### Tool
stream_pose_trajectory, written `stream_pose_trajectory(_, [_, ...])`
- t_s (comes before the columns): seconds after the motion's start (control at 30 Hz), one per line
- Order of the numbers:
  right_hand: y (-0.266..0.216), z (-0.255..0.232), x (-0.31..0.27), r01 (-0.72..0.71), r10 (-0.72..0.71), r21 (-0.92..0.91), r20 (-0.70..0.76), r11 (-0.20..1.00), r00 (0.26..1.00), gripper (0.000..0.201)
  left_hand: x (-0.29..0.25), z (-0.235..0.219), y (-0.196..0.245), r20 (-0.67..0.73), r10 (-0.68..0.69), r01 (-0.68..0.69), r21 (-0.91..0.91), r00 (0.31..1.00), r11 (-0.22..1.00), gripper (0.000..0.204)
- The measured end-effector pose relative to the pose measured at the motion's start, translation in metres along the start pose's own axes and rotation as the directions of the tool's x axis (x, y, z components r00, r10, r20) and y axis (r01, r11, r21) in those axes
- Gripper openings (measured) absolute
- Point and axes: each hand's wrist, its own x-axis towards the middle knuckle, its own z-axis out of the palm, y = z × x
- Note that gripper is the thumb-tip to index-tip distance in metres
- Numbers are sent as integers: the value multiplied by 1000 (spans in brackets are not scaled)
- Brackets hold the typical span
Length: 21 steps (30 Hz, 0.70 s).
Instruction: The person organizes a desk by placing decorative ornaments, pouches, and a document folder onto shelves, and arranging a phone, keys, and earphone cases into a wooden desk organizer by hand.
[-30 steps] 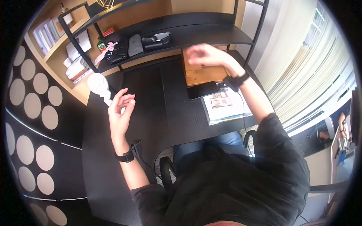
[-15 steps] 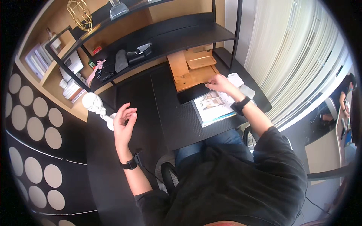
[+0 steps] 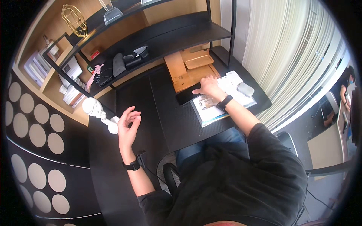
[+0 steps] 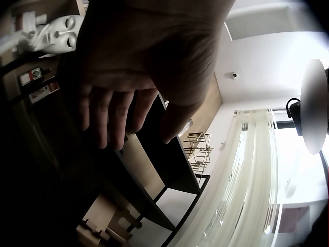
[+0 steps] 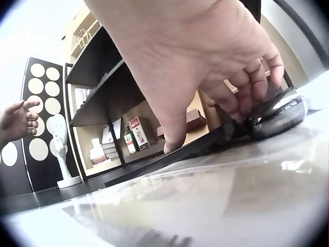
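Near the centre of the head view, the right hand rests on the flat black smartphone, which lies on the black desk against the upper left corner of an open glossy magazine. The right wrist view shows the fingers curled over the phone's far edge while the thumb comes down on its near edge, so the hand appears to pinch the slab across its width; whether it has lifted clear of the desk cannot be told. Lying flush at the magazine's edge, the phone offers only its thin sides to a grip, which would explain the low, clawed posture.

Toward the left of the head view, the left hand hangs in the air, palm turned up and fingers loosely bent, holding nothing. It hovers just beside a white sculpted bust on a small base, apart from it. The left wrist view confirms the relaxed, empty fingers, with the pale face of the bust in the upper left corner.

Beyond the phone stands a light wooden stand, and a small grey oblong case lies on white papers at the right. Above, black metal shelves carry dark pouches and a gold wire ornament.
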Motion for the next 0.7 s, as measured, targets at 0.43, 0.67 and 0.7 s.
stream_pose_trajectory(0.43, [10,10,2,184,-67,636,-204,750,977,74,4,13,1,21,21,-20,-39,1000,999,41])
stream_pose_trajectory(0.67, [-28,-27,-9,217,-207,932,-160,290,965,30,41,62,0,155,60,-50,-71,986,996,43])
stream_pose_trajectory(0.7, [-35,-34,-13,268,-218,925,-213,268,952,26,45,70,-8,165,45,-45,-6,985,999,48])
